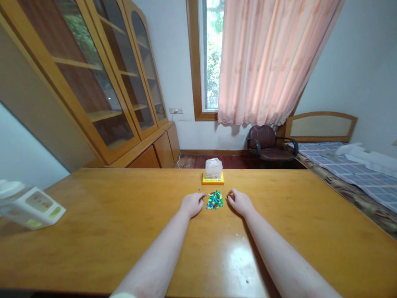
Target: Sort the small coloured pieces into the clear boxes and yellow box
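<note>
A small heap of tiny coloured plastic pieces [214,200], mostly blue, green, brown and white, lies on the table between my hands. To its left, my left hand [191,205] rests low with curled fingers, a tiny blue piece [205,195] at its fingertip. My right hand [239,202] is on the other side, thumb and finger pinched around a tiny dark piece [228,196]. Just behind the heap stands a clear plastic container [214,168] on a flat yellow box [213,181]. One loose blue piece [199,189] sits apart, beyond my left hand.
The wooden table [124,219] stretches wide on both sides. A white and clear plastic container [43,209] stands at its left edge. Past the table are a glass-doored cabinet [124,74], a brown armchair [265,140], a curtained window and a bed [356,161].
</note>
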Motion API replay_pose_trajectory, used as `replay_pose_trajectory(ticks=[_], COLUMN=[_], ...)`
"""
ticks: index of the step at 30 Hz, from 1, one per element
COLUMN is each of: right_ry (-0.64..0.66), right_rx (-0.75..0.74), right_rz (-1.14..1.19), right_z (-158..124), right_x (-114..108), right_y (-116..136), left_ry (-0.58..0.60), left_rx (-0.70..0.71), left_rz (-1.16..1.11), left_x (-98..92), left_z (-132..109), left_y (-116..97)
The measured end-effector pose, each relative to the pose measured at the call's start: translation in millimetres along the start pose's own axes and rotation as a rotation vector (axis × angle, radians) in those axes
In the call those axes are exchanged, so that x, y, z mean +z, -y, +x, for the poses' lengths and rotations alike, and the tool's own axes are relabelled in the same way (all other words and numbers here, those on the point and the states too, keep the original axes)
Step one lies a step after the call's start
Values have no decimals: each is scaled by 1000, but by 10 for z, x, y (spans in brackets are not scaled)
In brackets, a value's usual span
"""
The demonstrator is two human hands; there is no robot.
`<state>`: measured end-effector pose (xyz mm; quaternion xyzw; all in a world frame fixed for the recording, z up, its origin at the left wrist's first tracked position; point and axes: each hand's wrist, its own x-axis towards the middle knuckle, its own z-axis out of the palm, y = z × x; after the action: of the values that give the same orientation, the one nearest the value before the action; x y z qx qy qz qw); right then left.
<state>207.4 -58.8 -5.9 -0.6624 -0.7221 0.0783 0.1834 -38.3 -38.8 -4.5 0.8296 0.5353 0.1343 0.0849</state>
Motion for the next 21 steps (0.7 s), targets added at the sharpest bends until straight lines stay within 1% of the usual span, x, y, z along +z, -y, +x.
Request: replay_pose_trajectory(ticks=[4,5,7,9,13,15,19,21], right_ry=[3,4,5,7,-16,-31,-39,-69], right_rx=[3,4,8,10,5,7,47,59], right_rz=[9,9,12,23,58,83,147,147], right_z=[4,6,9,15,33,44,69,86], right_x=[2,4,12,29,75,95,121,129], right_y=[-3,-4,-9,-18,-45,-61,-93,-100], left_ry=[-79,-110,-166,-171,-22,32,136,181], left_rx=[-140,-146,-111,-66,21,88,260,298], left_rz=[76,96,122,119,60,30,-44,-81], left_x=[48,53,61,73,83,61,-7,-13], left_z=[15,18,27,43,73,73,32,-4], left_y=[47,57,76,95,125,121,52,-2])
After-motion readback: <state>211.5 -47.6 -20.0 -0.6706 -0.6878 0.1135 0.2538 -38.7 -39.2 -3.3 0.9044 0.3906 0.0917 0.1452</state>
